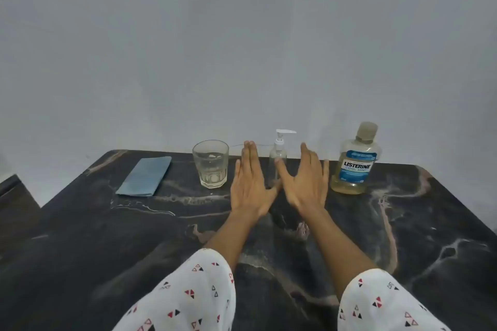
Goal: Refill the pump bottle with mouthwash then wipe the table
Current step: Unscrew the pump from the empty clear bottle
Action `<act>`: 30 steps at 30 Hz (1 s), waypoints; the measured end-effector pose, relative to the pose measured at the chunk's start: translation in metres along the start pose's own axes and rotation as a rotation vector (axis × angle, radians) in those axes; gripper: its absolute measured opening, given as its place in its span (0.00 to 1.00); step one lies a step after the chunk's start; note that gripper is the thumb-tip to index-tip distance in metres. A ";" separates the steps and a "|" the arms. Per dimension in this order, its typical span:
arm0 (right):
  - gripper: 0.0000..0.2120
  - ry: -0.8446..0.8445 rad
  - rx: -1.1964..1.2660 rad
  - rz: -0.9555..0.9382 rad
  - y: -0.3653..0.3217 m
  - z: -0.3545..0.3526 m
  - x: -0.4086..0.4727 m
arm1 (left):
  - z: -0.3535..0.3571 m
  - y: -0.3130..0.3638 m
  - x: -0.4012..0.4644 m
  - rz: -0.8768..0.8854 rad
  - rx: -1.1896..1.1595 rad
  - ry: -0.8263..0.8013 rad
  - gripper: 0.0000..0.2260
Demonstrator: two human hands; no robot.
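A clear pump bottle (278, 154) with a white pump head stands at the back of the dark marble table (107, 236). To its right stands a capped mouthwash bottle (355, 166) with a blue label and pale yellow liquid. My left hand (248, 183) and my right hand (305, 180) are stretched out flat with straight fingers, one on each side of the pump bottle and just in front of it. Neither hand holds anything. A folded blue cloth (145, 176) lies at the back left.
An empty drinking glass (211, 162) stands left of my left hand, between it and the cloth. A grey wall rises directly behind the table. The table's left edge drops off beside a dark surface (16, 204).
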State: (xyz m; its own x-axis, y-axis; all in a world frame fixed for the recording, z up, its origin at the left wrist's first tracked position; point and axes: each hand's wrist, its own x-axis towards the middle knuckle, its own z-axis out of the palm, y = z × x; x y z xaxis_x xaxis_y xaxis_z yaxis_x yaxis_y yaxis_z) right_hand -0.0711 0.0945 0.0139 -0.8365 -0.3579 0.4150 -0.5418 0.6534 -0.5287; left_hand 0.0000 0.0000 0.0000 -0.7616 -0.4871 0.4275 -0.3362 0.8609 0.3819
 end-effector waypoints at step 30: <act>0.14 0.065 0.597 -0.036 -0.031 -0.029 -0.033 | -0.031 0.036 -0.042 -0.112 -0.379 -0.119 0.23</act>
State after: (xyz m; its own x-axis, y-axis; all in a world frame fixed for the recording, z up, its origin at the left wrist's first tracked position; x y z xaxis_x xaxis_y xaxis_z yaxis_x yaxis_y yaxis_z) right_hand -0.0239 0.1056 0.0378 -0.8201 -0.3192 0.4749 -0.5379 0.1470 -0.8301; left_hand 0.0369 0.0470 0.0210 -0.7983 -0.5352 0.2764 -0.2100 0.6773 0.7051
